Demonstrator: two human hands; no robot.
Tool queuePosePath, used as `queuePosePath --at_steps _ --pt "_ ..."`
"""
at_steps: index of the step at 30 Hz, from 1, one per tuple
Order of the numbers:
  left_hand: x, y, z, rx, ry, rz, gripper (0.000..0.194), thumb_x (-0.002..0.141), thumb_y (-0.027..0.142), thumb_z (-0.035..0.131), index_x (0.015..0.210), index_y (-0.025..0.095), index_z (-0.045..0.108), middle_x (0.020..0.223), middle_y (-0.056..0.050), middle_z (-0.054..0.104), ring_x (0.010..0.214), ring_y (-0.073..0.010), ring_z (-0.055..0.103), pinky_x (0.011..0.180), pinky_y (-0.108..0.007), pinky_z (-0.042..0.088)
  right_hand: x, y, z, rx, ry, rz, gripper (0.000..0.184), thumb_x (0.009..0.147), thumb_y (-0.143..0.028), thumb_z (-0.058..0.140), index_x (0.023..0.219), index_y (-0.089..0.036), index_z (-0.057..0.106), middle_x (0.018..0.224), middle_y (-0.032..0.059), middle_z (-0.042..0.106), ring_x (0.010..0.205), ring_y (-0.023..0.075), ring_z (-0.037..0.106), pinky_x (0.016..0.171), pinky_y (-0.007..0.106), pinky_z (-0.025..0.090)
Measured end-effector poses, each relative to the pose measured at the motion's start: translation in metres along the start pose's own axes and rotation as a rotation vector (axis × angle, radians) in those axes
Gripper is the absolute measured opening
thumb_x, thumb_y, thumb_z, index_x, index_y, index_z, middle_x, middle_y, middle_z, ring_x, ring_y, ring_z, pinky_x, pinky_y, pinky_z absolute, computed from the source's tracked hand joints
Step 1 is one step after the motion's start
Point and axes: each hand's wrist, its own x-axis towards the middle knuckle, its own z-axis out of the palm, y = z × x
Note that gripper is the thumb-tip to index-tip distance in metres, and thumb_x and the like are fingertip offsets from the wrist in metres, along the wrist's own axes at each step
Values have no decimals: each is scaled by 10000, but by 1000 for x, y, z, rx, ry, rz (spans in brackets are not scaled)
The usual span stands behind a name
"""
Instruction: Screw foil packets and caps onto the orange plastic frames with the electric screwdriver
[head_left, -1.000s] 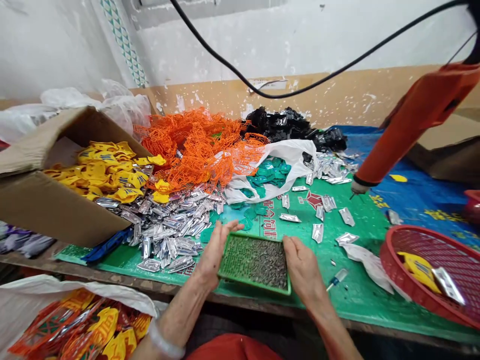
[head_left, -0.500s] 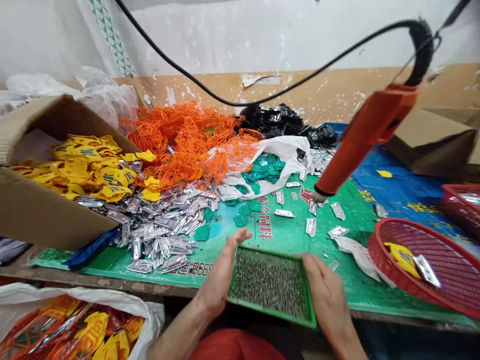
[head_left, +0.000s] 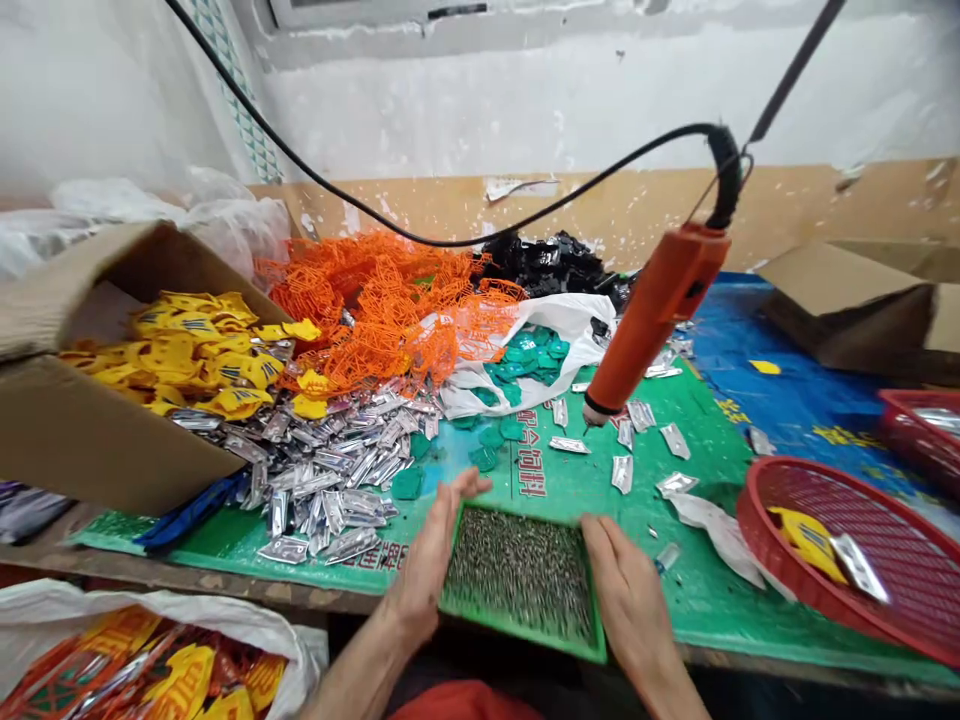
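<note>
Between my hands is a shallow green tray [head_left: 521, 636], filled with a layer of tiny dark screws [head_left: 517, 570] that look slightly blurred. My left hand [head_left: 421, 565] grips the tray's left side, its fingers reaching up past the far corner. On the opposite side my right hand [head_left: 628, 585] is closed round the edge, with its fingertips partly hidden underneath. The tray is at the table's front edge, close to my body. Beyond it, an orange electric screwdriver [head_left: 651, 310] hangs tilted from a black cable, its tip low over loose silver metal plates [head_left: 622, 474].
A cardboard box [head_left: 112, 440] spills yellow pieces [head_left: 202, 350] beside piled silver plates [head_left: 330, 470]. Behind lie orange plastic netting-like parts [head_left: 375, 300], teal pieces [head_left: 536, 355] and black parts [head_left: 551, 262]. A red basket [head_left: 900, 530] stands right; a white sack [head_left: 300, 650] sits front left.
The tray and both hands have shifted slightly left. The hanging screwdriver has swung left and downward in view. The camera's view has tilted up a little.
</note>
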Motion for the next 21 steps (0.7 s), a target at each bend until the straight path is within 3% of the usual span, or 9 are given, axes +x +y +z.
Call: queuePosePath --at_steps 3,6,10,11,16,21 --pt "5 0 2 4 -28 19 631 948 589 217 1409 222 444 1459 -58 493 1432 -232 278 1202 -413 106 2 1 -2 -2 36 16 440 798 -613 429 600 -222 459 538 -23 448 555 152 414 528 261 358" --pt "10 6 1 26 23 76 638 953 580 191 1403 206 445 1460 -61 489 1448 -216 237 1204 -382 64 7 3 3 5 81 -7 474 784 -657 392 577 -231 407 531 -27 405 550 148 369 515 267 334" --pt "2 7 -2 2 -5 8 626 940 606 219 1405 255 447 1451 -49 501 1418 -246 308 1197 -443 108 2 11 6 47 0 -1 444 798 -623 437 650 -214 525 611 15 551 648 182 514 599 258 425" --pt "0 5 -3 4 -8 7 615 938 608 239 1408 267 444 1461 -41 490 1422 -241 299 1199 -447 100 2 12 6 60 36 34 427 805 -608 448 669 -214 539 635 17 567 678 185 530 621 253 433" --pt "1 5 -8 34 110 78 629 944 596 226 1391 222 461 1462 -62 488 1440 -225 257 1204 -422 77 12 6 14 44 -3 8 475 751 -668 417 586 -224 452 562 -10 449 572 162 414 533 267 372" --pt "-1 3 -5 -25 37 11 661 908 658 271 1417 269 432 1495 -39 447 1458 -238 215 1207 -443 75 13 7 9 47 -49 3 455 767 -641 461 622 -214 517 581 12 531 625 187 506 563 257 417"
